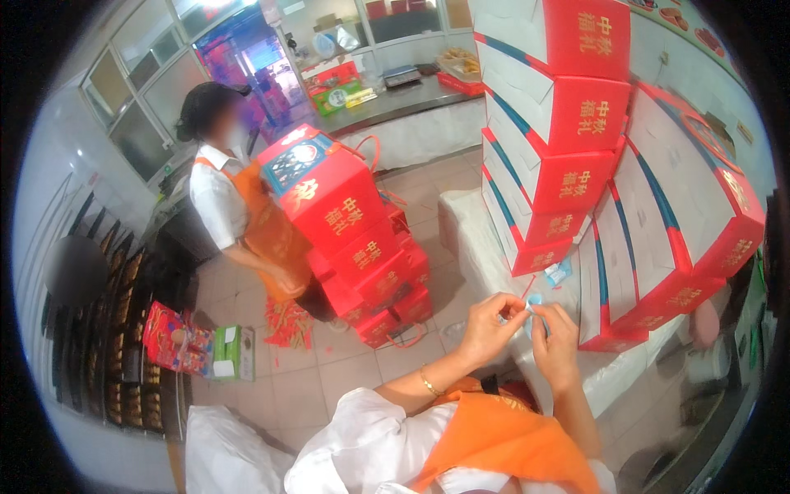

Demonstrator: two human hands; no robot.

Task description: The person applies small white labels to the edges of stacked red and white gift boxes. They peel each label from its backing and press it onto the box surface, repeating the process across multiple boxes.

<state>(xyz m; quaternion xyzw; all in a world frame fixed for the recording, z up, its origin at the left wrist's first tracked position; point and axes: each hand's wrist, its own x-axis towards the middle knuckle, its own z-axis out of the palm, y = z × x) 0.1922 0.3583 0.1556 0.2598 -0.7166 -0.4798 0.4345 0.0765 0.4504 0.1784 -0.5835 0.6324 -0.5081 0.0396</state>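
Observation:
Above the near part of the white-covered table (pixel 469 247), my left hand (pixel 490 327) and my right hand (pixel 555 339) meet fingertip to fingertip. Both pinch a small light-blue piece (pixel 534 300), possibly thin film or a wrapper; the fingers hide part of it. Just beyond my hands lies a blue-and-white packet (pixel 558 272), close to a thin red strip (pixel 528 286). Behind these rises a tall stack of red-and-white gift boxes (pixel 565 173) bearing gold writing. A second stack of similar boxes (pixel 654 216) stands to the right of my hands.
A person in an orange apron (pixel 253 210) stands at left beside another stack of red gift boxes (pixel 345 234) on the floor. Red scraps (pixel 287 324) and a red-and-green carton (pixel 231 353) lie nearby. A tray rack (pixel 133 346) lines the left; a counter (pixel 395 105) runs behind.

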